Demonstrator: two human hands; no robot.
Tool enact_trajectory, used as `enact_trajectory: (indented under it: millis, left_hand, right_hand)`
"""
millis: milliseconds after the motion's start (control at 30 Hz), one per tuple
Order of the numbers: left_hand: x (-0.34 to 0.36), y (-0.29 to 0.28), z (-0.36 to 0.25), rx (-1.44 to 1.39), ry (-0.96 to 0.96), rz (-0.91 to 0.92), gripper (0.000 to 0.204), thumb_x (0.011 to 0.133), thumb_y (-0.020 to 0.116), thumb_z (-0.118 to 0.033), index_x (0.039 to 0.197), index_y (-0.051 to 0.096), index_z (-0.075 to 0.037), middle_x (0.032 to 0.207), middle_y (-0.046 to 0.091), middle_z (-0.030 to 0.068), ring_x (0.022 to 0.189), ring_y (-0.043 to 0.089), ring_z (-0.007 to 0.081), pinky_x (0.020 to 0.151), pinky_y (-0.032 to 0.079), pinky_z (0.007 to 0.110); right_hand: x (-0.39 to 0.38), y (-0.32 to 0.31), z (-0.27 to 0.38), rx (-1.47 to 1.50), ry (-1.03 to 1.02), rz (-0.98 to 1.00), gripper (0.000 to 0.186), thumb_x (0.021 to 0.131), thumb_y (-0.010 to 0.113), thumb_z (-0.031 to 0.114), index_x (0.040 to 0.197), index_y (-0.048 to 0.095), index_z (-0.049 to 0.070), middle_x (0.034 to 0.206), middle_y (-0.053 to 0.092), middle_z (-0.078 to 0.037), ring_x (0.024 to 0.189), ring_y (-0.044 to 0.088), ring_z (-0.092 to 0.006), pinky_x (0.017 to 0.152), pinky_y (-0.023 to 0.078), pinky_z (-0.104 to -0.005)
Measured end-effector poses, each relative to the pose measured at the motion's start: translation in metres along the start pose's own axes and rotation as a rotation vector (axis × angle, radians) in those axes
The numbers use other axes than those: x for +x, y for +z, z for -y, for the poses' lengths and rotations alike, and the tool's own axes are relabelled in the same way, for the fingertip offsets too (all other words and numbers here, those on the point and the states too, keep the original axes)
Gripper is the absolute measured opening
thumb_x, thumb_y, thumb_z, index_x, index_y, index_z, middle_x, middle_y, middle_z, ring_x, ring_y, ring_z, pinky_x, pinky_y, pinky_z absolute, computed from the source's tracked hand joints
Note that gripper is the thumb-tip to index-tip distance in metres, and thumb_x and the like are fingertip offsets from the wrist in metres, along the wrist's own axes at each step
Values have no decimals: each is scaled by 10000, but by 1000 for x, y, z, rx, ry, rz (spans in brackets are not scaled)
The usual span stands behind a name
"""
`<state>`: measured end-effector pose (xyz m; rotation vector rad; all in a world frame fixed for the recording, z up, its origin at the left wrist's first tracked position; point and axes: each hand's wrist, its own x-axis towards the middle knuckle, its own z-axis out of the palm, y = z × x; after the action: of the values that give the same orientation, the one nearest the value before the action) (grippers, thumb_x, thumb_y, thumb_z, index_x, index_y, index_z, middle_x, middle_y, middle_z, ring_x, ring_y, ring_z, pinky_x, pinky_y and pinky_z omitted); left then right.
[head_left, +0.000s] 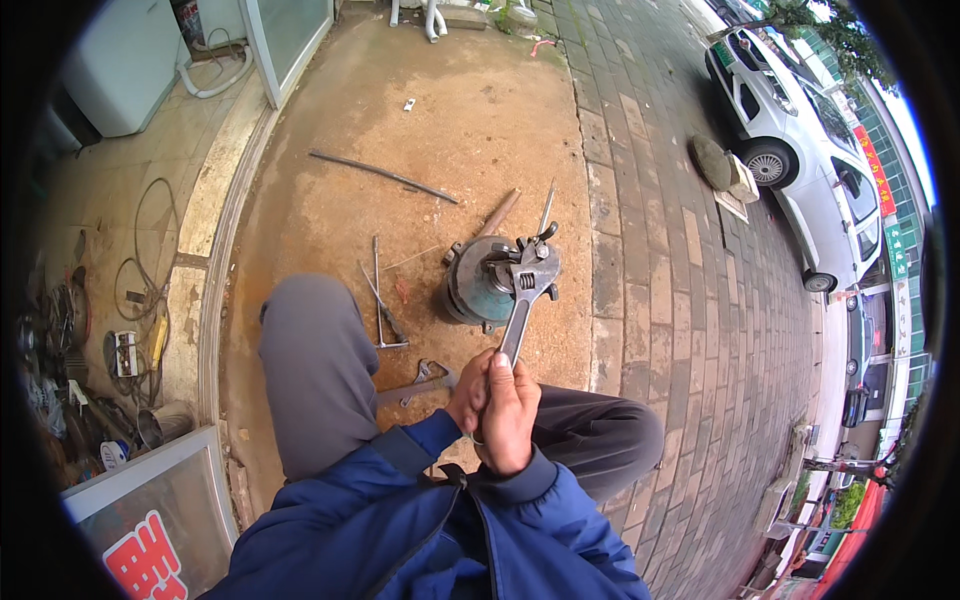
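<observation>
Sandy brown ground [500, 120] lies between a shop threshold [191, 300] and brick paving [690, 400]. On it, between the person's knees, stands a round, green-grey metal housing [473, 290], and an adjustable wrench [518, 325] reaches over its top. The work appears to be partway: the wrench's head is at the top fitting [500, 258], which is in place on the housing, so freeing or tightening it seems unfinished; how tight it sits cannot be told. Both hands are closed round the wrench handle, the right hand [512, 412] with its thumb along the shaft, the left hand [466, 402] wrapped in beside it, its fingers partly hidden. Beyond the housing lies a wooden handle [500, 212]; to the left are an angled metal rod [377, 285] and a dark bar [383, 178]. Farther out, a white car [810, 135] is parked at the right.
</observation>
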<state>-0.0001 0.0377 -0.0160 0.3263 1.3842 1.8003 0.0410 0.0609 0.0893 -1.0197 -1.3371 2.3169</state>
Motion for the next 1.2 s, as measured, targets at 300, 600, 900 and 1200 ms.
enact_trajectory:
  millis: [300, 600, 900, 1200]
  left_hand:
    - [-3, -5, -6, 26, 29, 3, 244, 1026, 498, -286, 909, 534, -75, 703, 544, 2, 649, 543, 67, 568, 448, 238]
    - [-3, -9, -13, -85, -174, 3, 247, 1019, 547, -247, 885, 489, -48, 637, 502, 10, 459, 509, 114, 423, 413, 279]
    - [-4, -14, -23, -24, -221, 28, 232, 1022, 537, -232, 889, 485, -50, 669, 508, 24, 506, 518, 124, 456, 428, 283]
    - [-5, -6, -14, -23, -211, 15, 234, 1024, 540, -230, 888, 492, -47, 678, 532, 40, 515, 536, 142, 462, 437, 295]
  right_hand:
    - [-4, -5, 2, -26, -16, -1, 259, 1085, 481, 275, 988, 527, 39, 616, 497, -46, 389, 430, -144, 366, 364, -278]
    - [-4, -105, 93, -285, 223, 278, 299, 1082, 490, 274, 961, 543, 5, 580, 485, -55, 386, 422, -134, 368, 355, -268]
    - [70, -135, 157, -574, 336, 463, 331, 1070, 517, 302, 922, 568, 10, 549, 461, -32, 379, 378, -105, 358, 302, -264]
    - [81, -131, 165, -641, 351, 502, 314, 1052, 560, 331, 935, 582, 41, 584, 461, 3, 430, 393, -83, 385, 313, -252]
